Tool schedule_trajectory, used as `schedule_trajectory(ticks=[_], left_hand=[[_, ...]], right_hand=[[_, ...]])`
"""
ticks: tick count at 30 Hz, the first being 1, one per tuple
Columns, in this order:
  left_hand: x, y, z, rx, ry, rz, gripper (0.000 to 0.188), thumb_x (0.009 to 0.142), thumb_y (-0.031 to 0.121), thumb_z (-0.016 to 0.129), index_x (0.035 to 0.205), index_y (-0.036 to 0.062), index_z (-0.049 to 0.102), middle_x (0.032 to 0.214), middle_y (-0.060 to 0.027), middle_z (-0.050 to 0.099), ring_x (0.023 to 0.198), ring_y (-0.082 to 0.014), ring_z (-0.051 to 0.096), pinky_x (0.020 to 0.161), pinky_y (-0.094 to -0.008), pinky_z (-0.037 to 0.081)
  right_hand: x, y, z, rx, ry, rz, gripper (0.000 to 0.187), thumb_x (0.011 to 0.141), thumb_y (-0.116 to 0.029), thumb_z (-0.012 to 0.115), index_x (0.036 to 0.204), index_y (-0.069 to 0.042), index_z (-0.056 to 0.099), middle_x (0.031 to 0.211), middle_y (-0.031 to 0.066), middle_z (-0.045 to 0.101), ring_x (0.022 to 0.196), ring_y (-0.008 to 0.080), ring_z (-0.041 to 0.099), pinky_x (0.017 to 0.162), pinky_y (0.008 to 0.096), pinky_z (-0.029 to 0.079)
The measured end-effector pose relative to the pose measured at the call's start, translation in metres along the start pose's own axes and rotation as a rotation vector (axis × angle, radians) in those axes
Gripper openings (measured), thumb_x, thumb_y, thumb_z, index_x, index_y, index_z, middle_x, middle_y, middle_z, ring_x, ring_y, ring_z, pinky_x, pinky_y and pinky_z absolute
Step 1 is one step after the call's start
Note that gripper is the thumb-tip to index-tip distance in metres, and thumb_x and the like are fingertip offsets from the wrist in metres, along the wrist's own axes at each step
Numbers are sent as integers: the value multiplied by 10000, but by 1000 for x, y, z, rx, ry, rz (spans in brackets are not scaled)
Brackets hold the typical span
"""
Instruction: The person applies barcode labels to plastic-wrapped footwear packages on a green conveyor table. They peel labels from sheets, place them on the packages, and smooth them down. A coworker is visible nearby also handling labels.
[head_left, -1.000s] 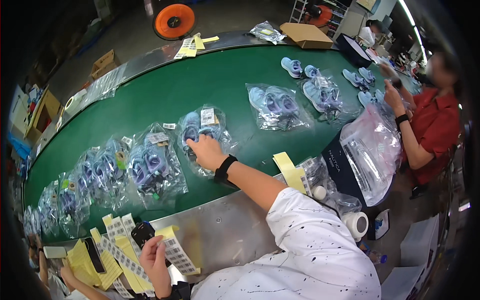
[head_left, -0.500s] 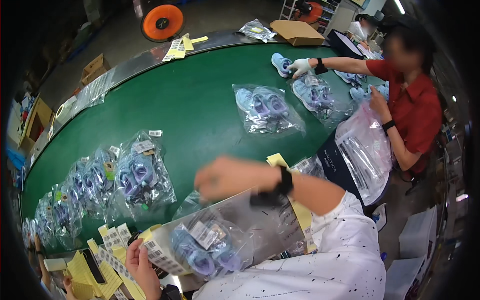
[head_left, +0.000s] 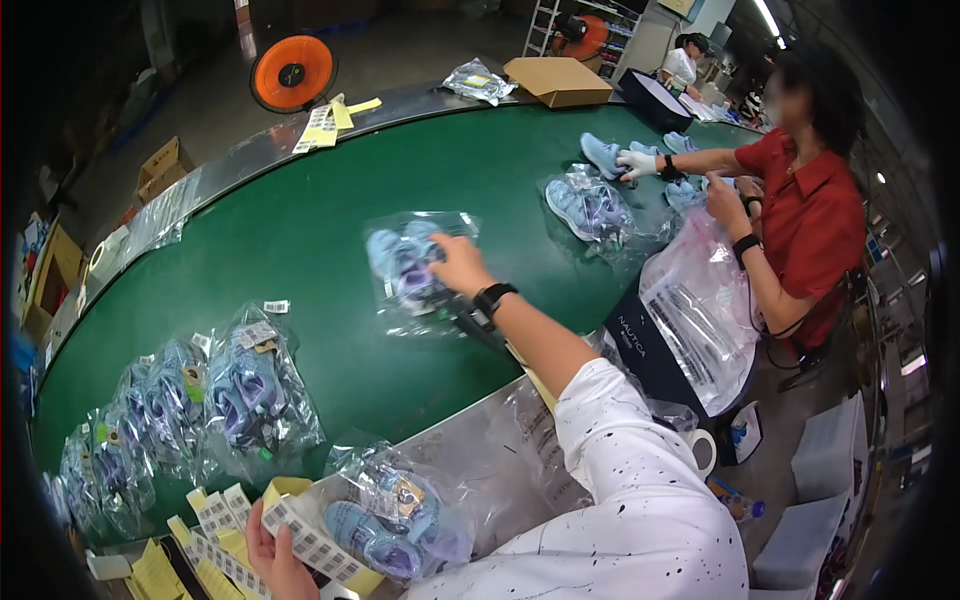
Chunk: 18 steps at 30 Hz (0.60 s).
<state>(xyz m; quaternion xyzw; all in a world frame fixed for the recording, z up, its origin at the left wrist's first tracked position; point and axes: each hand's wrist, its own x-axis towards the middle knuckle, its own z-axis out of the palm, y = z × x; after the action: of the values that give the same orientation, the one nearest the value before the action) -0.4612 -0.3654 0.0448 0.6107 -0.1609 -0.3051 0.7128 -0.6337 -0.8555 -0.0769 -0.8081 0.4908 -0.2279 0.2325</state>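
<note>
My right hand (head_left: 460,265) reaches out over the green belt. Its fingers are closed on the right side of a clear bag of light-blue shoes (head_left: 405,260), which looks slightly blurred. Low in the view, my left hand (head_left: 280,560) grips a strip of barcode stickers (head_left: 310,543) on yellow backing. Right beside that strip, another bagged pair of shoes (head_left: 385,525) lies on the metal ledge in front of me, with a label on its bag.
Several bagged pairs (head_left: 250,390) line the belt's left side. A co-worker in a red shirt (head_left: 815,200) touches a loose shoe (head_left: 602,155) at the right, near another bagged pair (head_left: 590,208). A dark box (head_left: 640,345) with plastic bags stands between us. More sticker sheets (head_left: 215,515) lie at lower left.
My right hand has moved from above the ledge out to the bagged shoes on the belt. That bag now lies further left and nearer. The co-worker's gloved hand stays at the shoes.
</note>
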Motion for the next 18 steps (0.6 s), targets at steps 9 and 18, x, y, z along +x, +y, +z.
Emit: schedule_trajectory(ticks=[9,18], left_hand=[[-3,36,4,197,168,261,376,906,-74,535,1280,-37,523,1051,-105,662,936,-96,611,806,-212,458],[-21,54,13,149,53,159,345,894,-81,583,1237,-52,562,1096,-99,657,990,-117,614,846,-229,479]], right_hand=[[-181,-270,-19,779,-623,-529,585,833,-169,702,1358,-39,477,960,154,646,922,284,634,799,389,494],[-239,-297,-16,990,-580,-635,399,814,21,646,1200,-21,553,784,122,621,666,214,643,635,312,508]])
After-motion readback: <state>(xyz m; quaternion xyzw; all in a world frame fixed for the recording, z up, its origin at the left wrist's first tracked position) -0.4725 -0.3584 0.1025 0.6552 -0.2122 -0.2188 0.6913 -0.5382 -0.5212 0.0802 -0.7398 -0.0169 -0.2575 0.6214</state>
